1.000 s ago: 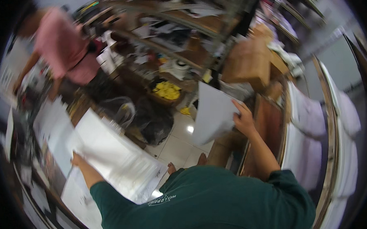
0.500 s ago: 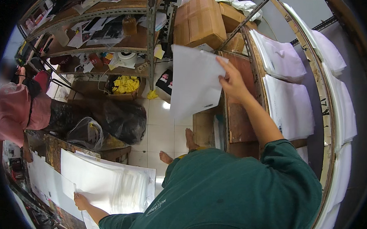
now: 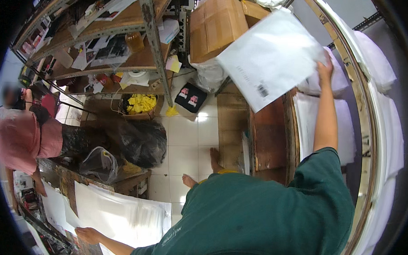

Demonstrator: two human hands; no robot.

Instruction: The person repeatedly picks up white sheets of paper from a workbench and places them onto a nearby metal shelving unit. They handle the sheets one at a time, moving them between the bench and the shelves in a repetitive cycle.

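Note:
My right hand is closed on one corner of a translucent white sheet, raised at the upper right. The sheet bears small dark print near its lower corner and partly covers the stacked sheets behind it. At the lower left, my left hand pinches the edge of another white sheet. A co-worker's hand is at that sheet's far end. Beside my left hand, a pile of large white sheets lies on a worn table.
Sheet stacks hang over racks on the right. A wooden cabinet stands before them. Metal shelving with papers and a cardboard box are at the back. A black plastic bag and a folded black garment lie on the floor.
My right hand has carried its sheet up and to the right, toward the racks. My left hand has shifted slightly left and down with its sheet. The whole view has turned a little.

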